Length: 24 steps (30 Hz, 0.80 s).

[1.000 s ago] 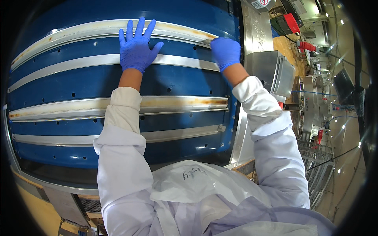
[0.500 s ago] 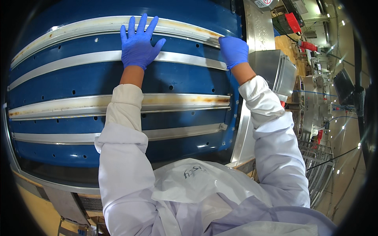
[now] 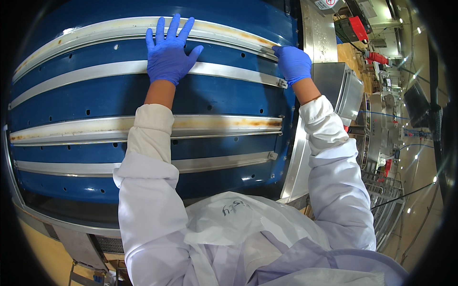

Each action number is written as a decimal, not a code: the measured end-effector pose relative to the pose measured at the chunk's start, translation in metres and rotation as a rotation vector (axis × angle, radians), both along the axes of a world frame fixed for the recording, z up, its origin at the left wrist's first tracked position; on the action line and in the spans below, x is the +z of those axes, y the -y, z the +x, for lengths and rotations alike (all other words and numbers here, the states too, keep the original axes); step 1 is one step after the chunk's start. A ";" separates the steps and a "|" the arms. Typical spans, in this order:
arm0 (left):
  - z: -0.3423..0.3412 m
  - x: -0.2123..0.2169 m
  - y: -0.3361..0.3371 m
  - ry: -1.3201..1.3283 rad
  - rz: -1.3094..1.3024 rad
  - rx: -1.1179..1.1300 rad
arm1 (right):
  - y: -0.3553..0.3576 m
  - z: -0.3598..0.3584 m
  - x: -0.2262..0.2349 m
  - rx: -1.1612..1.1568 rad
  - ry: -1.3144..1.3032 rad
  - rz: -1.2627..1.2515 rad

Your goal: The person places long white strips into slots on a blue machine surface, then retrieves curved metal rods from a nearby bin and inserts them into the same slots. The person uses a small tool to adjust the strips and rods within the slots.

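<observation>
My left hand [image 3: 170, 55], in a blue glove, lies flat with its fingers spread across the farthest metal rail [image 3: 105, 29] on a blue panel [image 3: 229, 106]. That rail is long and pale, with yellow-brown stains. At its right end my right hand [image 3: 294, 64], also gloved in blue, is closed, with the fingertips on the rail's end. The glove hides part of that end. Just nearer runs a plain metal strip [image 3: 229, 72], whose right end has a small metal fitting [image 3: 283, 83].
Nearer on the panel lie another stained rail [image 3: 214, 122] and a second plain strip [image 3: 224, 163]. Small holes dot the blue surface. A metal ledge [image 3: 318, 40] and a steel box [image 3: 336, 88] stand to the right. Farther right is a wire rack [image 3: 385, 200].
My right hand has shifted a little to the right, uncovering the fitting at the plain strip's end. My left hand stays spread in nearly the same place.
</observation>
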State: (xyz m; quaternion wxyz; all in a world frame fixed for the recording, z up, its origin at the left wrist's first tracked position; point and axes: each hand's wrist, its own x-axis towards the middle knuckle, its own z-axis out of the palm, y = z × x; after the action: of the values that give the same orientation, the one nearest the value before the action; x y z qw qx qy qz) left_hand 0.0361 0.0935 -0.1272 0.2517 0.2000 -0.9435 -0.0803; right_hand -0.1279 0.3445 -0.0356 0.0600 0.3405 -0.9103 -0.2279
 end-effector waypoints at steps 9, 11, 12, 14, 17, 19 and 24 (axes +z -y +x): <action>0.000 0.000 0.001 0.017 -0.027 0.015 | -0.004 0.004 0.010 -0.010 0.027 0.012; -0.001 0.001 0.000 0.024 -0.027 0.011 | 0.000 0.007 0.005 -0.011 0.002 0.004; 0.000 0.002 0.000 0.024 -0.031 0.012 | 0.000 0.008 0.005 -0.011 -0.010 -0.002; 0.001 0.002 0.001 0.022 -0.039 0.012 | -0.005 0.003 0.004 -0.016 0.024 -0.010; 0.001 -0.003 0.004 0.010 -0.032 0.010 | -0.010 0.001 0.013 -0.030 0.068 -0.021; 0.001 -0.002 0.003 0.009 -0.033 0.005 | -0.017 0.001 0.016 -0.030 0.071 -0.017; 0.000 0.002 0.000 0.020 -0.031 0.013 | -0.013 0.003 0.016 -0.014 -0.022 0.052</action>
State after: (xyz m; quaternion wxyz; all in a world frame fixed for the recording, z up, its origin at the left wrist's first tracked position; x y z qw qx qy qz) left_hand 0.0364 0.0938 -0.1252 0.2457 0.2029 -0.9458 -0.0622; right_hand -0.1249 0.3572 -0.0192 0.0596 0.3330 -0.9057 -0.2555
